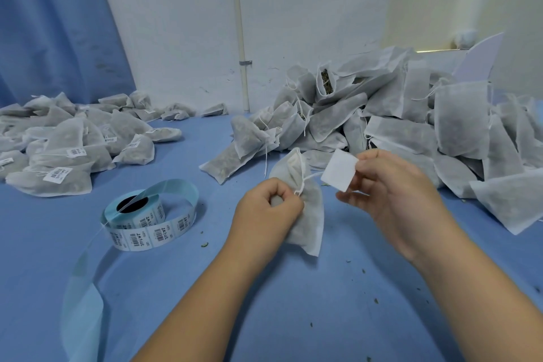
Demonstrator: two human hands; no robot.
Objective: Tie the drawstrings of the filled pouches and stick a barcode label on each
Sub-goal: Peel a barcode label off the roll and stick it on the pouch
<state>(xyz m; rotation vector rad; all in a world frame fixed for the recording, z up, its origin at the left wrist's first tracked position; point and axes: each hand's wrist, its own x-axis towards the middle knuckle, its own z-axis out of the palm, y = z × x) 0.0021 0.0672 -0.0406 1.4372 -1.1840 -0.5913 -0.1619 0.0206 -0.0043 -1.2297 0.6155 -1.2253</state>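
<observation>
- Pouches in a loose heap (411, 126) fill the right of the frame against the white wall (308, 9). Their strings hang slack, and one open pouch (325, 84) near the top shows dark dried herb inside.
- A flatter pile of labelled pouches (67, 150) lies at the left edge, below a blue curtain (53, 23), with several barcode stickers facing up.
- Between that pile and the hands, a label roll (147, 217) sits on the blue table (293, 317), printed barcodes showing round its side. Its pale blue backing strip (85, 288) trails toward the lower left corner.
- A thin white pipe (241, 38) runs down the wall at top centre, and green crumbs (363, 271) dot the table at lower right.
- The right hand (393, 194) stands in front of the foot of the heap and hides the pouches there.
- The left hand (267, 211) covers the left edge of the pouch (311, 214) it holds.
- That pouch is at the centre of the frame, over the table. It is white and gauzy with grey filling showing through, its neck gathered under a frilled mouth.
- The drawstring (300, 188) is cinched round the neck, just beside the left fingertips. One end runs up and right, and I cannot tell whether the right hand holds it.
- The left hand's fingers are curled tight round the pouch's side below the neck.
- The right hand pinches a square label (339, 170) between thumb and fingertips, blank side toward me, just upper right of the pouch's neck.
</observation>
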